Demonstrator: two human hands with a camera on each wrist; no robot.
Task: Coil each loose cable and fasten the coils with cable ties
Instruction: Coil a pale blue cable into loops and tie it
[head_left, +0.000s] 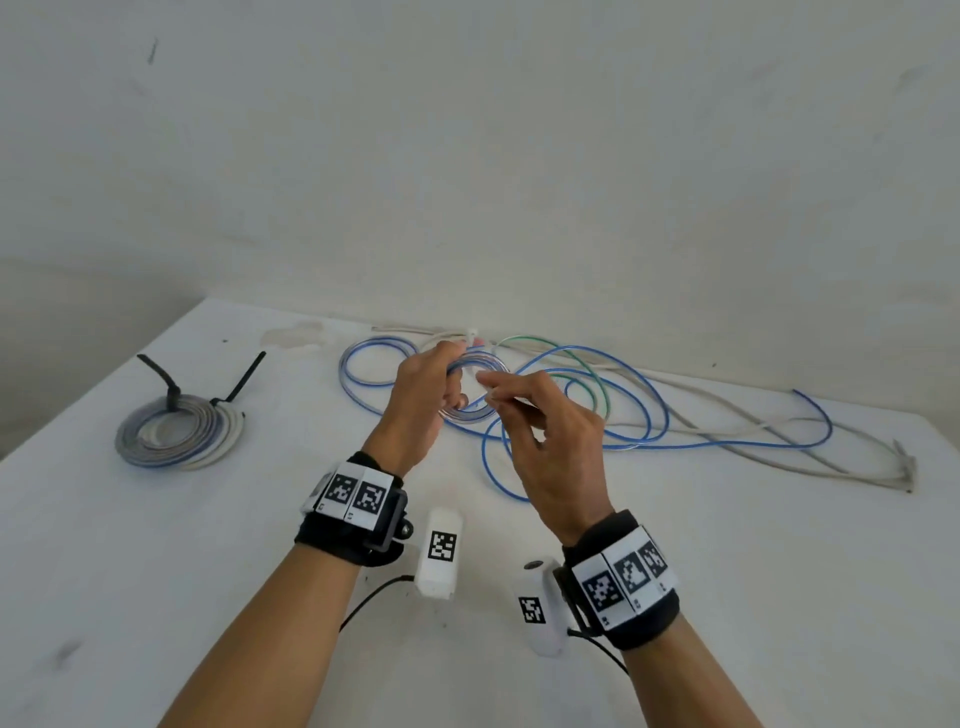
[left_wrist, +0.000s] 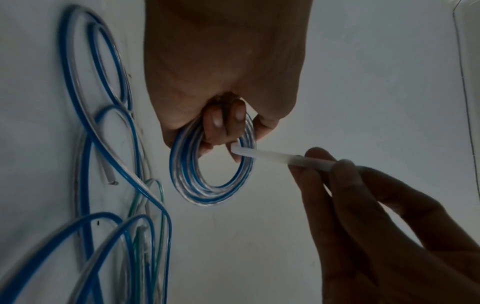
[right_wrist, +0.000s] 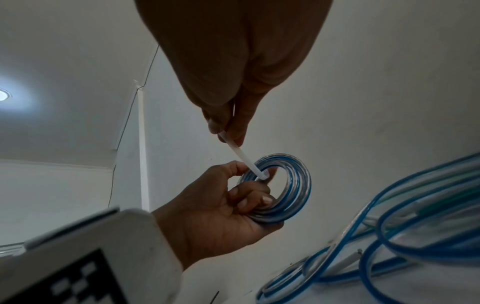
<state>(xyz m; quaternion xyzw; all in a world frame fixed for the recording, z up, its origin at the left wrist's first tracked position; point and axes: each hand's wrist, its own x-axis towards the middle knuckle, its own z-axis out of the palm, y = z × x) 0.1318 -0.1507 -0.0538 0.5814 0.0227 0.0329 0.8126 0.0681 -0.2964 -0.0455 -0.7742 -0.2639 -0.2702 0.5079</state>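
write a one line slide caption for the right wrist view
Right hand feeds a white cable tie through the blue coil gripped by the left hand.

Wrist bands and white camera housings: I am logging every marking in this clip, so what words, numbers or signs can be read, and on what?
No legible words or brands.
Left wrist band: black-and-white square code markers; tiny characters below them, too small to read.
Right wrist band: the same kind of markers; small print unreadable.
Two white camera housings: one square code marker each, no text.
Cables and cable ties: no print visible.
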